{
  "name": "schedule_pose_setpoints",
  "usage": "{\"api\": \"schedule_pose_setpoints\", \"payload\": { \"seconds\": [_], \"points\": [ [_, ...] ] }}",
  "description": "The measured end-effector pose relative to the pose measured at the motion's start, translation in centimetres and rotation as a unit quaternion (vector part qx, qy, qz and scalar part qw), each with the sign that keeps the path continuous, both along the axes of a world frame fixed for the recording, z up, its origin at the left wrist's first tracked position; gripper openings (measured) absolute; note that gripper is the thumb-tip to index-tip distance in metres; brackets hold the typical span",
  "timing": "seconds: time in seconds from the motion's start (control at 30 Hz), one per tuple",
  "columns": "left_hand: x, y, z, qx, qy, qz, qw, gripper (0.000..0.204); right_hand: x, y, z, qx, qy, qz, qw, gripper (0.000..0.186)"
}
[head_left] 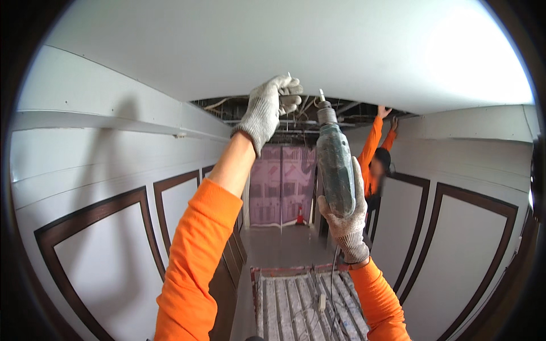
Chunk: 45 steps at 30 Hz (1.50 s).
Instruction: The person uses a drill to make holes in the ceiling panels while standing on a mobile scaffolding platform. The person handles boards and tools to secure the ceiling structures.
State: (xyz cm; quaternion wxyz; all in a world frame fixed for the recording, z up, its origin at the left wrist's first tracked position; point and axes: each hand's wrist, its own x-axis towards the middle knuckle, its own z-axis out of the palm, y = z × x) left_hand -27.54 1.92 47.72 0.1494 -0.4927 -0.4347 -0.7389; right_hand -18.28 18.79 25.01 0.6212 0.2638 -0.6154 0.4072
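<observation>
My right hand (347, 227), in a pale knit glove, grips a dusty dark-green power drill (334, 165) from below. It points upward, its bit (322, 95) just under the edge of a white ceiling panel (227, 45). A cord hangs down below that hand. My left hand (272, 108), gloved alike, is raised to the same panel edge, left of the bit. Its fingers are curled and closed, with a tiny pale tip showing above them; what they hold is too small to name. Both of my sleeves are orange.
A co-worker in orange (372, 150) reaches up at the right, hands by the panel's far edge. Beyond that edge the ceiling frame (296, 116) lies exposed. Below me is a ridged metal platform (278, 307) with cables. Panelled walls flank both sides; a pink sheet (281, 184) hangs behind.
</observation>
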Motion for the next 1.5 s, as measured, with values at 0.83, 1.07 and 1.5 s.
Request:
{"api": "schedule_pose_setpoints", "payload": {
  "seconds": [0.83,1.07,1.5],
  "points": [
    [0.1,-4.3,-26.5,-0.269,0.004,0.061,0.961,0.022,-6.3,-3.3,-8.3,-0.073,-0.061,0.098,0.991,0.105],
    [-0.1,-5.8,-25.0,-0.337,0.025,0.051,0.94,0.025,-4.4,-3.1,-7.5,-0.027,-0.114,0.18,0.977,0.107],
    [-2.7,-7.7,-15.1,-0.023,-0.062,-0.029,0.997,0.032,-4.7,-2.2,-8.0,0.043,-0.111,0.071,0.99,0.103]
  ]
}}
